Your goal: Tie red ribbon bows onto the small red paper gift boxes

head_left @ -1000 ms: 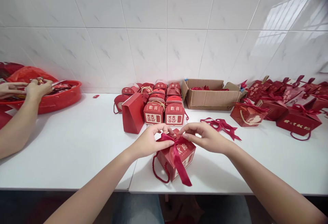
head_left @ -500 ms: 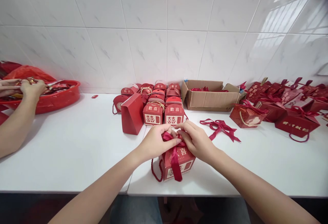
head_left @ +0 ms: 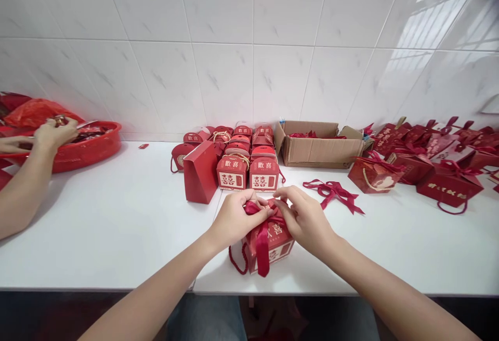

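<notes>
A red gift box [head_left: 275, 247] with Chinese characters stands near the table's front edge, a dark red cord handle [head_left: 238, 263] hanging at its left side. Over its top runs a crimson ribbon [head_left: 263, 250], one tail dropping down the front. My left hand [head_left: 237, 219] pinches a ribbon loop at the box's top left. On the other side my right hand [head_left: 302, 219] is closed, thumb and fingers on the ribbon at the top right. The fingers partly hide the knot area.
Several red gift boxes [head_left: 233, 173] stand by the wall beside a plain red box [head_left: 199, 174]. A cardboard box [head_left: 323, 151] holds ribbons; a loose ribbon bow [head_left: 333, 194] lies before it. More boxes [head_left: 448, 185] crowd the right. Another person's hands [head_left: 54, 133] work over a red basin [head_left: 93, 154].
My fingers have shifted slightly on the ribbon, and the right hand has moved a little away from the left. The other person's hand has moved right, over the basin.
</notes>
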### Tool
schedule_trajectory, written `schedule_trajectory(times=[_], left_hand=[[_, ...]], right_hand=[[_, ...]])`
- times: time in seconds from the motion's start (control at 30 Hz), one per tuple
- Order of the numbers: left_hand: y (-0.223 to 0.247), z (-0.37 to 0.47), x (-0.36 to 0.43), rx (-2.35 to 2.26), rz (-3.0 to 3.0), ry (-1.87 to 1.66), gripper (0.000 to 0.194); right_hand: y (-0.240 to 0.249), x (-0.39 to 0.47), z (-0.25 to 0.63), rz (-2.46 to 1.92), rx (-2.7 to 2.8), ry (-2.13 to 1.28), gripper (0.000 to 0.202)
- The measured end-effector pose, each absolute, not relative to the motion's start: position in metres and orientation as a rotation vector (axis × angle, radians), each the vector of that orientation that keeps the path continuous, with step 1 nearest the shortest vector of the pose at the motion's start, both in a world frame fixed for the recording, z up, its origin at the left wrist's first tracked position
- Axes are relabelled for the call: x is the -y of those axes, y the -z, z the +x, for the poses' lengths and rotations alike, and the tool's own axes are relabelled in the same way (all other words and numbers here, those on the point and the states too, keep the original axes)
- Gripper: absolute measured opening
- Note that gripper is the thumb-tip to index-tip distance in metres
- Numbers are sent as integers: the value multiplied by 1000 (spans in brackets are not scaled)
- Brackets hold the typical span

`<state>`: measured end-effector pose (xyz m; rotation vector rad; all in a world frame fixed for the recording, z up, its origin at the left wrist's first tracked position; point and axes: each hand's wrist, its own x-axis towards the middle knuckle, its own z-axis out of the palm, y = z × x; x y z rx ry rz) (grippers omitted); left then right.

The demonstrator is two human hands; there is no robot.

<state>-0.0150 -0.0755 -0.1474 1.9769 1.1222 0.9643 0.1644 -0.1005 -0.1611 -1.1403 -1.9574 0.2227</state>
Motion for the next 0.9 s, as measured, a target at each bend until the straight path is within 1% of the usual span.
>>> schedule_trajectory(times=[0.1, 0.2, 0.27, 0.37, 0.6, 0.8, 0.9], left_hand=[[148, -16, 78, -1084, 1989, -947, 35], [149, -18, 79, -1081, 2022, -919, 32], [150, -18, 79, -1078, 2020, -904, 29], [154, -18, 78, -1063, 1999, -888, 30], [159, -16, 81, -1057, 1917, -864, 28], [160, -14, 80, -1095, 1904, -883, 27], [160, -14, 80, -1092, 1932, -888, 28]], right_hand=[[158, 96, 167, -1169, 1928, -268, 6], [154, 90, 171, -1197, 1908, -434, 1], [152, 86, 173, -1192, 1876, -552, 3], [153, 81, 175, -1152, 1819, -630, 7], [160, 76, 173, -1111, 1777, -492, 15], [157, 76, 176, -1088, 1753, -537, 14], [156, 74, 176, -1095, 1739, -543, 17]])
